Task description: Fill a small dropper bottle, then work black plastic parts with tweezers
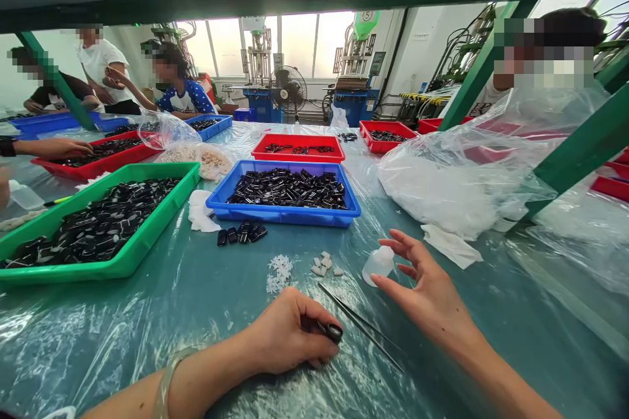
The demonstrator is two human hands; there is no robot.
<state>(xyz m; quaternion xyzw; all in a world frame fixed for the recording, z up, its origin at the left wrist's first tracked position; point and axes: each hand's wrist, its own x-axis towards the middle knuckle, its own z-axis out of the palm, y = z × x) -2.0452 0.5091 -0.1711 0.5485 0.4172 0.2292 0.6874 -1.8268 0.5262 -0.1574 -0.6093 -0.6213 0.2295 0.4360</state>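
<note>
My left hand (295,334) is closed around a small glossy black piece (334,332), whose end shows between thumb and fingers. Thumb and fingers apart, my right hand (425,281) is beside a small translucent white bottle (377,266); whether the fingertips touch it is unclear. Metal tweezers (361,326) lie on the table between the hands. Past them are several small whitish plugs (323,266) and a heap of tiny clear-white parts (279,273). Several black pieces (242,234) lie before the blue tray (282,215).
A green tray (132,258) of black pieces stands at the left, a red tray (298,157) behind the blue one. Bulging clear plastic bags (442,183) and a green post (580,144) are at the right. Another person's hand (69,148) reaches into a red tray at the left.
</note>
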